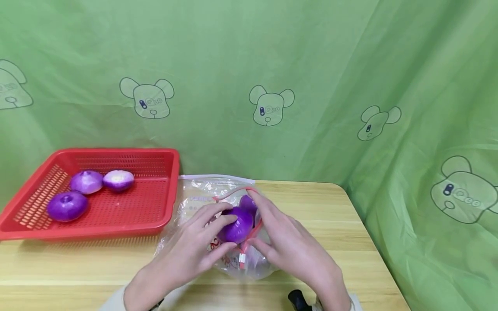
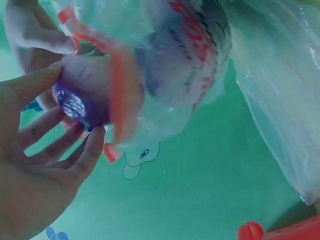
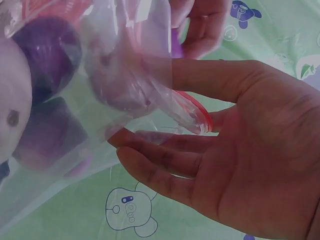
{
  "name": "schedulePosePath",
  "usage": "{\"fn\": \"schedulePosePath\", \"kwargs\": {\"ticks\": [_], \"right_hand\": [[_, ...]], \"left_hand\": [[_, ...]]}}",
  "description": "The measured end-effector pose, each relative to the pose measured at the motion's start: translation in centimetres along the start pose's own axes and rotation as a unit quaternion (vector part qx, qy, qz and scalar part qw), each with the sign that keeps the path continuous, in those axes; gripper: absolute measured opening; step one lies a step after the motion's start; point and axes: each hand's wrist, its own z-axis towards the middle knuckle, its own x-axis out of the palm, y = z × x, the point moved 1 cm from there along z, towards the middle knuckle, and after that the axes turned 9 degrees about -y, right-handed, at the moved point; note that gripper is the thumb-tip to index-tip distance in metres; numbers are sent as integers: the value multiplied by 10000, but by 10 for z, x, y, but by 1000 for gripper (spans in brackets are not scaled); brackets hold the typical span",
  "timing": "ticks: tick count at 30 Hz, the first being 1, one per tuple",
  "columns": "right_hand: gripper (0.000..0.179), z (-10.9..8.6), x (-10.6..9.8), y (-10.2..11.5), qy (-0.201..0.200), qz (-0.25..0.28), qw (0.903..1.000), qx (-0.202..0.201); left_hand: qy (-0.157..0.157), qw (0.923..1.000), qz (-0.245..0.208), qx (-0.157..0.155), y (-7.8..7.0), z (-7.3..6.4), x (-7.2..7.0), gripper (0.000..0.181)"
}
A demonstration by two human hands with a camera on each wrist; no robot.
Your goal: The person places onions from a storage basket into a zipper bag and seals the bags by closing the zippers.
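Note:
Fingers and thumb of my left hand (image 1: 190, 242) grip a purple onion (image 1: 239, 226) at the mouth of a clear zip bag (image 2: 165, 120) with a red zip edge. In the left wrist view the onion (image 2: 82, 90) is partly inside the mouth, the red edge crossing it. My right hand (image 1: 293, 242) holds the bag's mouth, its thumb and fingers on either side of the red edge (image 3: 197, 112). Several onions (image 3: 52, 57) show through the bag's plastic in the right wrist view. The bag has red print and a white slider (image 1: 242, 259).
A red plastic basket (image 1: 173, 190) stands at the left with three onions (image 1: 68, 206) in it. Another clear bag (image 1: 194, 190) lies flat beside it, behind my hands. A black object (image 1: 298, 299) sits by my right wrist. Green curtain (image 1: 218, 108) surrounds the wooden table (image 1: 330, 216).

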Motion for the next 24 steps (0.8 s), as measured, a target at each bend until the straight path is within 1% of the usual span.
{"fn": "schedulePosePath", "kwargs": {"ticks": [3,5,7,10,12,14,17,20,22,24], "right_hand": [[103,-1,-1,3,20,7,10000,-95],[102,-1,-1,4,-4,18,9998,-183],[102,-2,-1,5,-58,60,9996,-256],[102,-1,-1,5,-212,174,9989,-385],[103,0,-1,4,-322,289,9980,-464],[103,1,-1,2,-407,414,9969,-534],[104,4,-2,-2,-542,511,9962,-454],[103,5,-2,-5,-897,424,9948,-245],[104,5,-3,-5,-1263,329,9914,-26],[105,5,-4,-4,-1569,267,9870,230]], "left_hand": [[-57,9996,277,7,1,-2,5,44],[-78,9991,417,5,2,-3,7,48],[-23,9989,468,63,1,-4,10,53],[209,9993,286,154,-1,-5,12,56],[375,9991,128,150,-3,-5,13,49],[447,9989,-4,106,-5,-4,12,38],[282,9994,-35,194,-8,-1,8,23],[-45,9996,157,244,-11,2,4,16],[-290,9986,378,215,-13,2,3,17],[-495,9974,525,18,-14,2,2,22]]}}
